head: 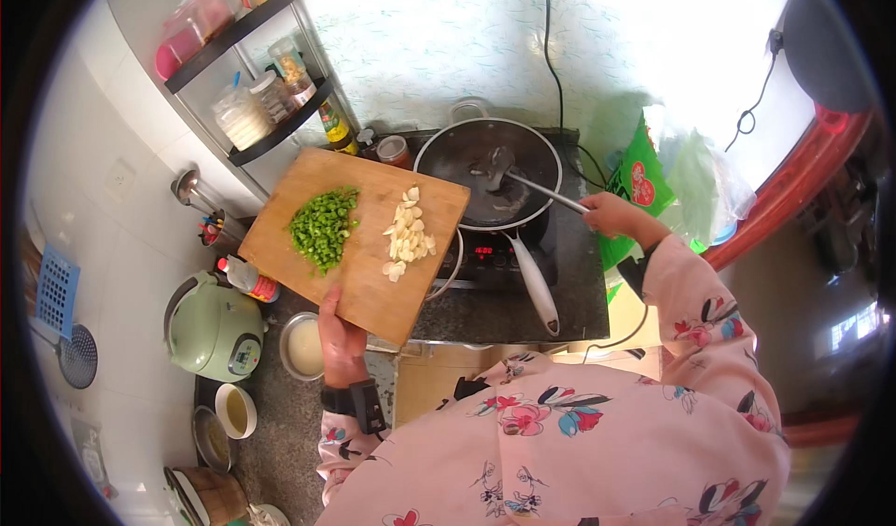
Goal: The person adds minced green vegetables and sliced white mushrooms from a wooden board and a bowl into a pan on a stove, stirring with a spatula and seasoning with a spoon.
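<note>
My left hand [341,333] grips the near edge of a wooden cutting board [364,260], its thumb on top. Chopped green peppers [323,228] lie in a heap on the board's left half, and sliced garlic [408,235] lies towards its right edge. The board's right corner reaches up to the rim of a dark wok [448,148] on an induction cooktop [483,267] with lit red digits. In my right hand [612,212] is the handle of a metal spatula [542,186]. Its blade rests inside the wok, among a little dark liquid or residue.
A green rice cooker [210,326], a bowl of pale liquid [304,345] and a sauce bottle [250,279] stand on the left. A corner rack [280,123] holds jars. The wok's handle [535,284] points towards me. Right of the cooktop hang green plastic bags [640,176], near a power cord [560,85].
</note>
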{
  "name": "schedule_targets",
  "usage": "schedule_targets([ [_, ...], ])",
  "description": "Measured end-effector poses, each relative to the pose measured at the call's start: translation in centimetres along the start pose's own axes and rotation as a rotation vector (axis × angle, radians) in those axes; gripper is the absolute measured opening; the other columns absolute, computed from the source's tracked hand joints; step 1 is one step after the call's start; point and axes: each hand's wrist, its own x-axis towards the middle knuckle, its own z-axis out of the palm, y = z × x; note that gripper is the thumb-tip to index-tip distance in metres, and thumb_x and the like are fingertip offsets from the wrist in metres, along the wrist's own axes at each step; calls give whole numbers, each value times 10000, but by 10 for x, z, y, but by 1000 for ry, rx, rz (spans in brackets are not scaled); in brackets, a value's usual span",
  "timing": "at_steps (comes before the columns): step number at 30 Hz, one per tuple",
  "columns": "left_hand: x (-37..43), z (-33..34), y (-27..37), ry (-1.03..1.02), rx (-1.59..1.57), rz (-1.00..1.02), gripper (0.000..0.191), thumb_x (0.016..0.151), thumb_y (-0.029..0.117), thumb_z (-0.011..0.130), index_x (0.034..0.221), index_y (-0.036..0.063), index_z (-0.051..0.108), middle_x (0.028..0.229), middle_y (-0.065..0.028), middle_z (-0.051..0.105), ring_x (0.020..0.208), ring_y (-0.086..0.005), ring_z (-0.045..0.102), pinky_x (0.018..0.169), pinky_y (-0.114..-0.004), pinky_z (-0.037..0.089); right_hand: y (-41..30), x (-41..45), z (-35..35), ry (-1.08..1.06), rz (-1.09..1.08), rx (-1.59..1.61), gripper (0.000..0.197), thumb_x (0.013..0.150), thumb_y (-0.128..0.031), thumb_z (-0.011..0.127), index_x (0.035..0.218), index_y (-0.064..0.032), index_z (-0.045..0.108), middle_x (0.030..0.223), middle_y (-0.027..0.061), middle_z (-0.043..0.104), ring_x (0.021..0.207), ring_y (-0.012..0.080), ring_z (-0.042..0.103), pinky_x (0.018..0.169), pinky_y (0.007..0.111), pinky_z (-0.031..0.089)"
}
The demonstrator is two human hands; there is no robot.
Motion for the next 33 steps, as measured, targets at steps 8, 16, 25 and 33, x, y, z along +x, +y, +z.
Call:
schedule_targets([
  [8, 8, 3, -1, -22, 45, -42, 438, 810, 162, 462, 1195, -21, 360, 1162, -142, 477, 1042, -260, 488, 882, -375, 397, 14, -68, 33, 505, -242, -371, 187, 748, -146, 543, 881, -17, 514, 695, 162, 567, 674, 295, 571, 602, 378, 425],
  [16, 56, -24, -16, -109, 85, 2, 400, 813, 168, 464, 1160, -20, 397, 1148, -139, 491, 1038, -263, 492, 891, -375, 387, 10, -79, 90, 558, -246, -270, 198, 750, -115, 532, 914, -20, 478, 777, 206, 566, 792, 383, 532, 655, 421, 420],
  [25, 72, -13, -30, -119, 21, -8, 341, 796, 111, 499, 1111, -6, 440, 1069, -108, 535, 965, -236, 531, 819, -352, 434, -13, -130, 140, 566, -463, -15, 283, 813, -165, 499, 1081, -75, 515, 771, 186, 565, 694, 337, 557, 588, 351, 432],
  [33, 86, -9, -42, -96, -49, 4, 332, 808, 108, 483, 1115, -9, 436, 1094, -108, 518, 984, -237, 516, 827, -361, 429, 14, -113, 147, 662, -428, -234, 361, 754, -83, 560, 1112, -105, 518, 791, 160, 569, 694, 311, 553, 601, 346, 433],
])
